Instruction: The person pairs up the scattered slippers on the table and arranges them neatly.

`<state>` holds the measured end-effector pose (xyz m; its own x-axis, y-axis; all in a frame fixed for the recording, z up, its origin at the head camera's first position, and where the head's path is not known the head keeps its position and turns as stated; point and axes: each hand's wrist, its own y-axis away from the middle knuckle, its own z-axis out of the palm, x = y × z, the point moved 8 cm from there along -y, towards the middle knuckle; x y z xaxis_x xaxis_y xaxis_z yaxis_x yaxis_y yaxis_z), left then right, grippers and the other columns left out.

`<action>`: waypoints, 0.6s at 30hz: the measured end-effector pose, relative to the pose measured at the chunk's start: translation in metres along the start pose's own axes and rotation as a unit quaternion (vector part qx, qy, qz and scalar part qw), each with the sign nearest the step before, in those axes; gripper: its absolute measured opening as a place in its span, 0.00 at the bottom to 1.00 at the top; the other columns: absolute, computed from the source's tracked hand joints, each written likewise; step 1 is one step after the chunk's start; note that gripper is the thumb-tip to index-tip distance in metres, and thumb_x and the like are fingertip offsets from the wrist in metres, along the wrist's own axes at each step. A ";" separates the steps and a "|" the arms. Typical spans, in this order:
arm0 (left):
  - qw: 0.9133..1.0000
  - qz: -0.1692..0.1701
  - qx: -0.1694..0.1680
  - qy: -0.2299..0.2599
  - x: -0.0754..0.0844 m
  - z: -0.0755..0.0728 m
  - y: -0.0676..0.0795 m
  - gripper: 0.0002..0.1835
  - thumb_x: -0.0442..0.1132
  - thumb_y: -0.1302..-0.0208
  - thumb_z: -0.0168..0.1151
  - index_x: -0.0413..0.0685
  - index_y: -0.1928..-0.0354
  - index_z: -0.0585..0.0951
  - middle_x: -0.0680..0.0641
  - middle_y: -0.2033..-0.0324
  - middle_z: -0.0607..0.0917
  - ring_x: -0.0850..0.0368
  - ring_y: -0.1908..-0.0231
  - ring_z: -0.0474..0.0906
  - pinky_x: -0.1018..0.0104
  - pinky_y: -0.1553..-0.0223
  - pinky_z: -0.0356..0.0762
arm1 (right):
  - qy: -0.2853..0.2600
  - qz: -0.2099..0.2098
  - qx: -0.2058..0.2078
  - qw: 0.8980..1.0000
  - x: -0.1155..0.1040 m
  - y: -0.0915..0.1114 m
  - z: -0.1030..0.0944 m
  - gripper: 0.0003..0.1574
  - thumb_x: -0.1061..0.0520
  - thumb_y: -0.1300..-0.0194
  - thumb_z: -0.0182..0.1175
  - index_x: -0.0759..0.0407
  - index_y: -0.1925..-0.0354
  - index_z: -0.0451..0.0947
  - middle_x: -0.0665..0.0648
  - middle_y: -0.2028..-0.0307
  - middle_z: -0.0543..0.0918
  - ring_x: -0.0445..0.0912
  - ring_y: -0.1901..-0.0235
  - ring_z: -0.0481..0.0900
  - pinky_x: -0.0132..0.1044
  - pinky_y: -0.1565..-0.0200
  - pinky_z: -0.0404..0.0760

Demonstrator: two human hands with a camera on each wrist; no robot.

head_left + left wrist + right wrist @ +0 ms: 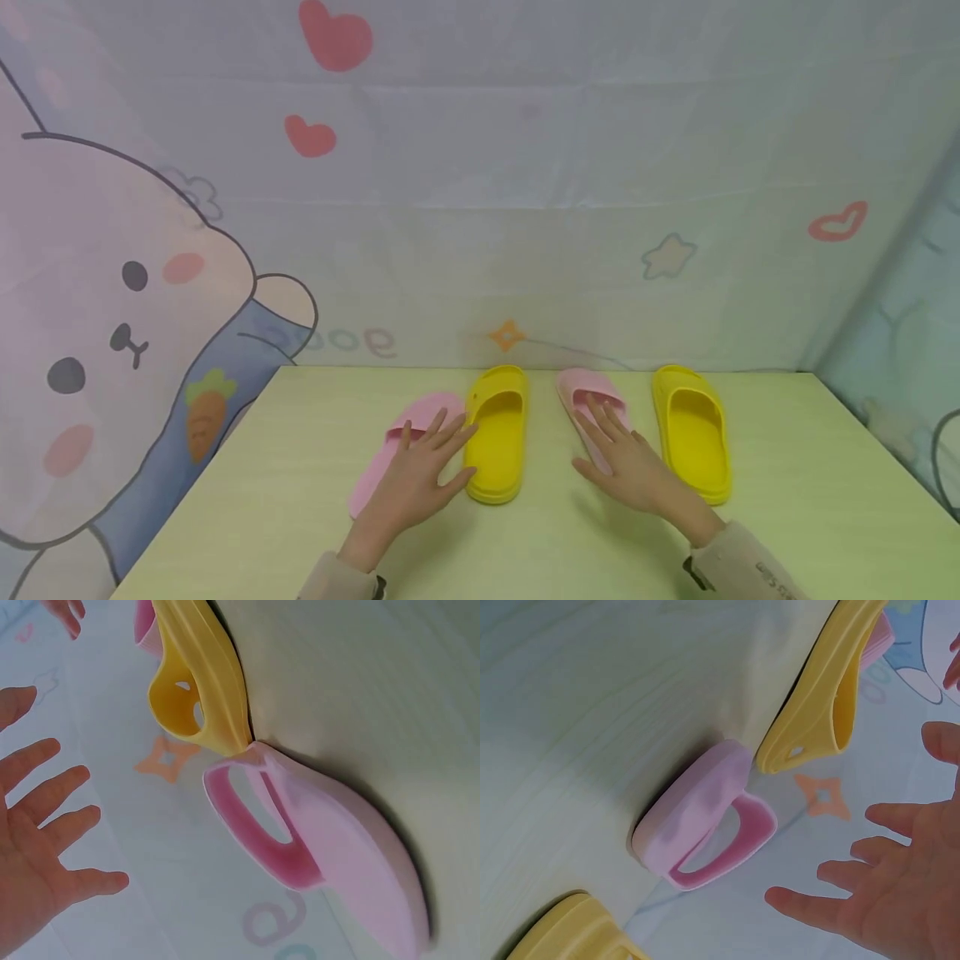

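Note:
My left hand [422,477], fingers spread, hovers above the left pink slipper [375,471] and partly hides it in the head view. To its right lies a yellow slipper [497,442]. My right hand [628,467] is likewise spread, raised over the other pink slipper [592,379]. At the far right is a second yellow slipper [696,433]. In the left wrist view, a gap separates the left hand [37,832] from the pink slipper [322,825]. The right wrist view also shows space between the right hand [885,877] and its pink slipper [697,810]. Neither hand holds anything.
All the slippers stand in a row along the back of the pale table [247,492], toes toward a printed cloth backdrop [480,167]. A big cartoon bear [135,333] covers the cloth at left. Another cloth [915,333] hangs on the right side.

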<state>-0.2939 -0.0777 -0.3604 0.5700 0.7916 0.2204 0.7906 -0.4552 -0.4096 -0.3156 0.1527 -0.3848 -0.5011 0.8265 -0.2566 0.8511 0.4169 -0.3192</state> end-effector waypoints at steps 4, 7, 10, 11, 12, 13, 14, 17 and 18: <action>1.000 0.002 0.010 -0.007 -0.003 -0.005 0.004 0.28 0.50 0.41 0.56 0.55 0.39 0.67 0.51 0.38 0.67 0.46 0.36 0.59 0.34 0.41 0.49 | -0.003 0.006 0.000 1.000 -0.001 0.001 0.000 0.40 0.42 0.37 0.49 0.57 0.34 0.53 0.63 0.32 0.51 0.63 0.35 0.53 0.66 0.52 0.66; 1.000 -0.001 0.009 -0.009 -0.006 -0.008 0.007 0.27 0.49 0.42 0.56 0.55 0.39 0.67 0.51 0.39 0.69 0.47 0.37 0.61 0.34 0.42 0.51 | -0.005 0.010 0.002 1.000 -0.001 0.002 -0.001 0.40 0.42 0.37 0.49 0.57 0.34 0.53 0.63 0.32 0.51 0.63 0.36 0.53 0.64 0.50 0.66; 1.000 -0.008 0.009 -0.014 -0.009 -0.013 0.011 0.27 0.48 0.42 0.57 0.55 0.40 0.68 0.50 0.41 0.71 0.47 0.38 0.64 0.35 0.41 0.51 | -0.010 0.017 -0.001 1.000 0.001 0.004 -0.002 0.40 0.42 0.37 0.49 0.58 0.34 0.53 0.62 0.32 0.50 0.64 0.35 0.52 0.61 0.47 0.65; 1.000 -0.010 0.011 -0.014 -0.011 -0.015 0.013 0.26 0.47 0.42 0.57 0.55 0.40 0.69 0.49 0.42 0.72 0.47 0.39 0.64 0.35 0.41 0.51 | -0.013 0.020 -0.001 1.000 0.001 0.005 -0.002 0.40 0.42 0.37 0.49 0.59 0.34 0.54 0.62 0.32 0.50 0.64 0.35 0.52 0.61 0.45 0.64; 1.000 -0.011 0.015 -0.012 -0.012 -0.016 0.015 0.25 0.47 0.43 0.58 0.55 0.41 0.70 0.49 0.43 0.73 0.47 0.40 0.66 0.35 0.41 0.51 | -0.016 0.022 -0.001 1.000 0.002 0.006 -0.002 0.40 0.42 0.37 0.49 0.60 0.35 0.54 0.62 0.32 0.50 0.64 0.35 0.52 0.60 0.45 0.63; 1.000 -0.011 0.019 -0.012 -0.013 -0.018 0.016 0.25 0.46 0.43 0.58 0.55 0.42 0.71 0.49 0.44 0.74 0.47 0.40 0.67 0.36 0.41 0.51 | -0.018 0.025 0.000 1.000 0.002 0.006 -0.002 0.39 0.42 0.37 0.49 0.61 0.35 0.55 0.62 0.32 0.50 0.63 0.35 0.52 0.60 0.44 0.63; 1.000 -0.008 0.026 -0.013 -0.014 -0.020 0.017 0.25 0.45 0.44 0.59 0.55 0.42 0.72 0.48 0.45 0.75 0.47 0.41 0.68 0.36 0.41 0.52 | -0.020 0.029 -0.002 0.999 0.003 0.007 -0.002 0.39 0.42 0.37 0.49 0.61 0.35 0.55 0.62 0.32 0.50 0.63 0.35 0.52 0.60 0.44 0.63; 0.999 -0.001 0.048 -0.012 -0.016 -0.023 0.020 0.22 0.42 0.46 0.62 0.50 0.47 0.76 0.47 0.48 0.78 0.48 0.44 0.71 0.36 0.43 0.55 | -0.024 0.039 -0.004 0.999 0.006 0.010 -0.001 0.39 0.41 0.37 0.49 0.61 0.35 0.56 0.62 0.32 0.50 0.63 0.35 0.52 0.60 0.44 0.62; 0.999 0.001 0.053 -0.012 -0.017 -0.023 0.021 0.22 0.42 0.47 0.62 0.49 0.48 0.76 0.47 0.48 0.78 0.48 0.44 0.71 0.36 0.43 0.56 | -0.024 0.041 -0.004 0.999 0.007 0.011 -0.001 0.39 0.41 0.37 0.49 0.60 0.35 0.56 0.62 0.32 0.50 0.62 0.35 0.52 0.60 0.44 0.63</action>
<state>-0.2819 -0.1100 -0.3523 0.5651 0.8009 0.1982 0.7603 -0.4122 -0.5020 -0.3095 0.1636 -0.3891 -0.4360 0.8389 -0.3257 0.8910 0.3514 -0.2876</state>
